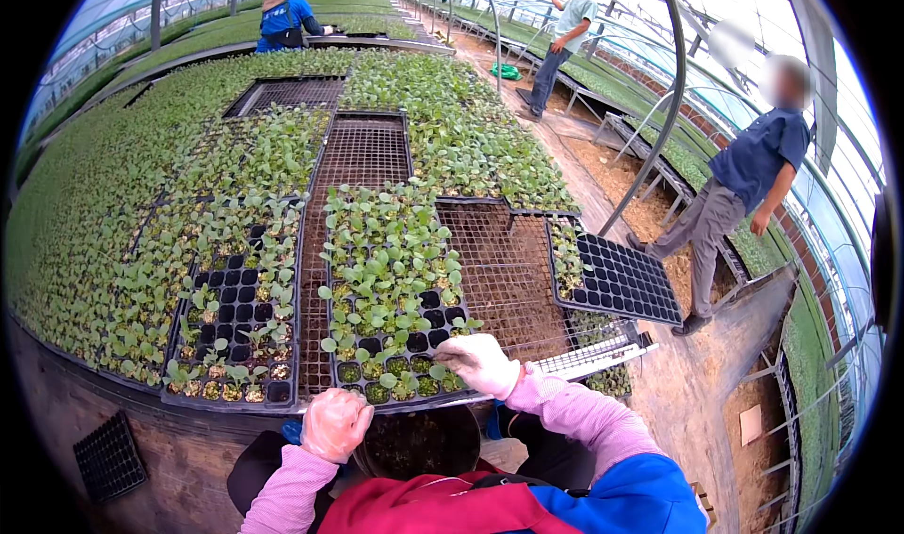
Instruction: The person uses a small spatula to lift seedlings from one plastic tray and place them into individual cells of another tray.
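Note:
My left hand (337, 424), in a thin pinkish glove, has its fingers curled near the front edge of the bench. Whether anything is inside it is hidden. My right hand (480, 366), in a pale glove, hovers at the right front corner of a seedling tray (374, 347), fingertips bent down over its cells; what they touch is not visible. Leafy green seedlings (385, 265) fill most of that tray, while several cells near the front right are bare. A dark round tub (418, 442) with dark matter in it stands below the tray's edge, between my knees.
Left of a mesh gap, another seedling tray (236, 315) has many bare cells. A mostly bare black tray (625, 273) juts over the bench's right side. One empty cell tray (109, 456) lies on the floor. Persons stand at right (752, 159), far aisle (565, 32) and far bench (286, 18).

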### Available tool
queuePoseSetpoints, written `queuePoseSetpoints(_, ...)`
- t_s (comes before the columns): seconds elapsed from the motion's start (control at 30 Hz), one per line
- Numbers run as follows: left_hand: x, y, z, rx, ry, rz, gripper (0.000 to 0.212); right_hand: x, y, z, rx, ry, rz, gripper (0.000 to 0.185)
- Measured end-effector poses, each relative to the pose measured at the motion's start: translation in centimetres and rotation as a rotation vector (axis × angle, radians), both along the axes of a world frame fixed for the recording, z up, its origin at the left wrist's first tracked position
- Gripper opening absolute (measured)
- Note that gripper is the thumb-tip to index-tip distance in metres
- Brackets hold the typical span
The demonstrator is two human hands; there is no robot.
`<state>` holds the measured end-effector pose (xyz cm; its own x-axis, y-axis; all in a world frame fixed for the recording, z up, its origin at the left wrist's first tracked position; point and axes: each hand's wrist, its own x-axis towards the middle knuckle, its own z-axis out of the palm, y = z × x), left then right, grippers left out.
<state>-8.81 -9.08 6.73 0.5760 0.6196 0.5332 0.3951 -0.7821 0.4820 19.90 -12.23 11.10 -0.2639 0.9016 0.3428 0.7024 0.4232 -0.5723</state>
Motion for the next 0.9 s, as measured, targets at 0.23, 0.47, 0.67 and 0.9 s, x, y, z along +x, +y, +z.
queuePoseSetpoints(0.23, -0.4, 0.1, -0.5, 0.027, 0.023, 0.005, 0.015, -0.1, 5.6, -1.4, -0.647, 0.613, -0.374, 0.018)
queuePoseSetpoints(0.47, -0.5, 0.0, -0.2, 0.048, 0.01, -0.026, 0.012, 0.5, 8.5, -2.8, -0.767, 0.791, -0.52, 0.023)
queuePoseSetpoints(0.67, -0.5, -0.2, -0.6, 0.05, 0.01, -0.015, 0.017, 1.1, 5.2, 0.4, -0.589, 0.91, -0.521, 0.023)
queuePoseSetpoints(0.9, -0.7, -0.4, -0.1, 0.077, -0.119, -0.015, 0.006, 0.9, -3.4, 2.5, -0.6, 1.022, -0.394, 0.021)
